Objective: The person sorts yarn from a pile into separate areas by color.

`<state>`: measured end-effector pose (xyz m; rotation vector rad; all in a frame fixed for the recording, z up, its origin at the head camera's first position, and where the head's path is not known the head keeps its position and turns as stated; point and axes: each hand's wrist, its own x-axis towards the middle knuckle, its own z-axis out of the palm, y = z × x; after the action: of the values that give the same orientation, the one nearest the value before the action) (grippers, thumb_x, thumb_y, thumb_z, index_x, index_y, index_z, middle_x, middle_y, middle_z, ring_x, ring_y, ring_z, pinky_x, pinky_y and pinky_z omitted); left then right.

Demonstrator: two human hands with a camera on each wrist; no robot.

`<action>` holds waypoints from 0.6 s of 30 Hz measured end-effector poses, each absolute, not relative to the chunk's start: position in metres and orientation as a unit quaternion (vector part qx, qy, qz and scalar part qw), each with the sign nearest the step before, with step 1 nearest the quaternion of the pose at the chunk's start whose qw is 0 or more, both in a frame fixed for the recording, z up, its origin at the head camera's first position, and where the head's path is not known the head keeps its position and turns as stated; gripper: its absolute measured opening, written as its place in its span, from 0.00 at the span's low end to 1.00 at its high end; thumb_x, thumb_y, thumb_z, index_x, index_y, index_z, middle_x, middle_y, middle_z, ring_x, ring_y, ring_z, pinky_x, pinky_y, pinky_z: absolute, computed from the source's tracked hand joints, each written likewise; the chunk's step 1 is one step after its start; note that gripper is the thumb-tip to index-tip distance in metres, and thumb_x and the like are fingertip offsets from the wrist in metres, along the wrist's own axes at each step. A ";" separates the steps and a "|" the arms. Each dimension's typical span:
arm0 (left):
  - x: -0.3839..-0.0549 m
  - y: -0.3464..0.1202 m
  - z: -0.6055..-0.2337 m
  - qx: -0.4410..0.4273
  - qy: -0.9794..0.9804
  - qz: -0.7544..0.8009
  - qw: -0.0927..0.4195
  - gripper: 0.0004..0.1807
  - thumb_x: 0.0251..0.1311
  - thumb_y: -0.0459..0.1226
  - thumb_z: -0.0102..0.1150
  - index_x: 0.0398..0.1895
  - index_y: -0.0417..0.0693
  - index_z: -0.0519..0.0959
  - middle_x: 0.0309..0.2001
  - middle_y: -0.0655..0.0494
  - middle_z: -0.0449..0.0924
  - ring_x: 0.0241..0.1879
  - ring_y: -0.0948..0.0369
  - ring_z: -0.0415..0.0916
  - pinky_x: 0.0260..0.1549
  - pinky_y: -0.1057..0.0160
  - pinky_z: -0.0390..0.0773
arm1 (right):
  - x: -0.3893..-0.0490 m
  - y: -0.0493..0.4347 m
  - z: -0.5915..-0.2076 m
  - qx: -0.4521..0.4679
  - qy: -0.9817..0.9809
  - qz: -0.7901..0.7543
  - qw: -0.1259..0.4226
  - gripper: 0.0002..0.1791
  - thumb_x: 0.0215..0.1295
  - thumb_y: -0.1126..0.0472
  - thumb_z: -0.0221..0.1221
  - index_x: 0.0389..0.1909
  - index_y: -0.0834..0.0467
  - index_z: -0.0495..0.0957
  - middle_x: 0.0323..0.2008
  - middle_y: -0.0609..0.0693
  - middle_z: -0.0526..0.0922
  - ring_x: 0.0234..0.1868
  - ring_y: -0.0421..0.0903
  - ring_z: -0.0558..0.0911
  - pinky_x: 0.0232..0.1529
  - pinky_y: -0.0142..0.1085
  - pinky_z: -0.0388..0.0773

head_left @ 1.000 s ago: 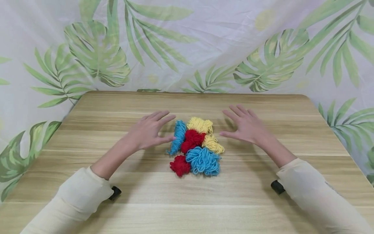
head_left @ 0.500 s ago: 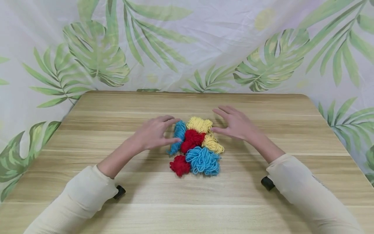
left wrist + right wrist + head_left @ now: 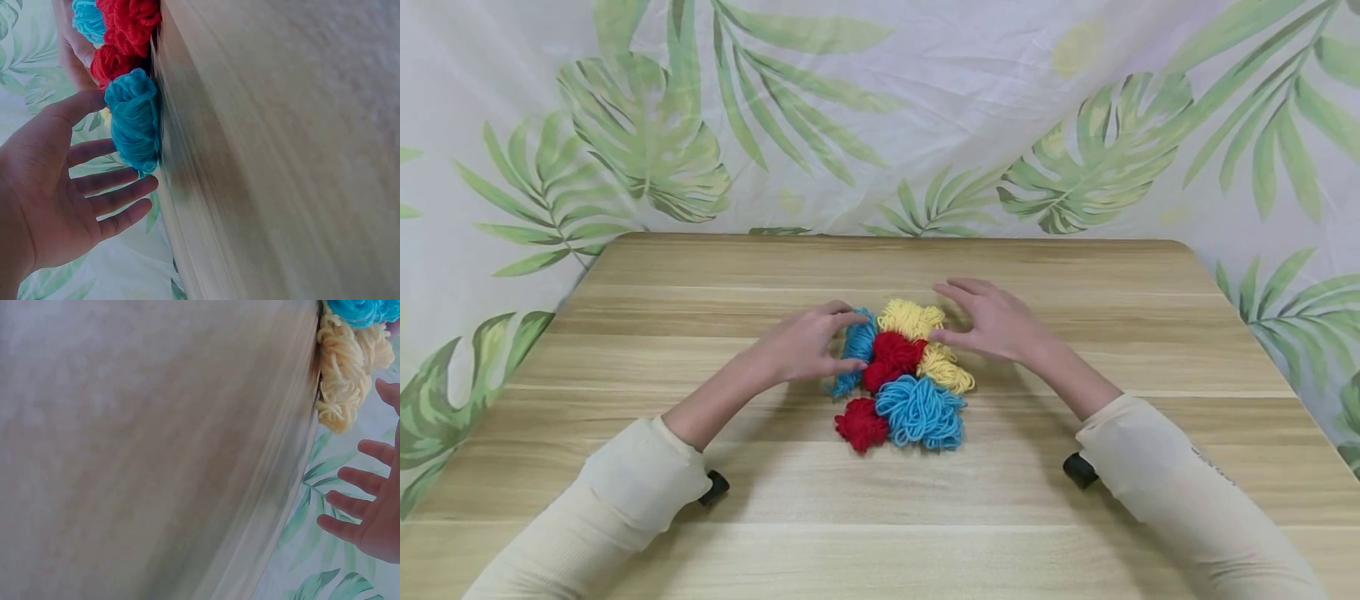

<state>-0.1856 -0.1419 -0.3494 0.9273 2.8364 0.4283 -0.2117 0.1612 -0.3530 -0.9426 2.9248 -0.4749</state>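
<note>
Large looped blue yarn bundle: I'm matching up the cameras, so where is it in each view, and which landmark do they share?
Head: the looped blue bundle, just below centre, right of the nearest red bundle.
Left wrist: top left, beside red yarn.
Right wrist: top right corner, cut off by the frame, above yellow yarn.
Shared landmark: the wooden tabletop.

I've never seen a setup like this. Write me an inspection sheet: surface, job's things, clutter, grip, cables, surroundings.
Surface: wood-grain table.
Job's things: blue yarn, red yarn and yellow yarn, grouped closely.
Clutter: nothing seen.
Grip, left: left hand, fingers spread at the leftmost blue bundle; whether it touches, I can't tell.
Grip, right: right hand, fingers spread beside the yellow yarn, holding nothing.
Cables: nothing seen.
Surroundings: leaf-print cloth behind the table; cream sleeves, a black object near each.
</note>
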 end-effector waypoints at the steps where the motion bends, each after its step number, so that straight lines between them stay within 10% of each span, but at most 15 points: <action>1: -0.186 -0.142 -0.350 0.306 0.939 0.145 0.065 0.37 0.63 0.52 0.71 0.71 0.43 0.75 0.68 0.37 0.72 0.61 0.42 0.78 0.59 0.43 0.80 | -0.211 0.161 -0.352 -0.304 0.940 -0.153 0.016 0.45 0.69 0.36 0.61 0.78 0.59 0.63 0.76 0.65 0.64 0.76 0.66 0.63 0.73 0.64 0.61; 18: -0.200 -0.131 -0.353 0.284 0.932 0.211 0.081 0.25 0.62 0.42 0.74 0.55 0.34 0.81 0.50 0.40 0.79 0.35 0.55 0.74 0.36 0.59 0.79 | -0.206 0.162 -0.350 -0.307 0.940 -0.149 0.016 0.43 0.69 0.36 0.61 0.76 0.60 0.68 0.73 0.64 0.69 0.73 0.65 0.68 0.71 0.61 0.65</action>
<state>-0.1995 -0.1310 -0.3526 0.8475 2.7854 0.6308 -0.2057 0.1616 -0.3502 -0.9535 2.9229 -0.4633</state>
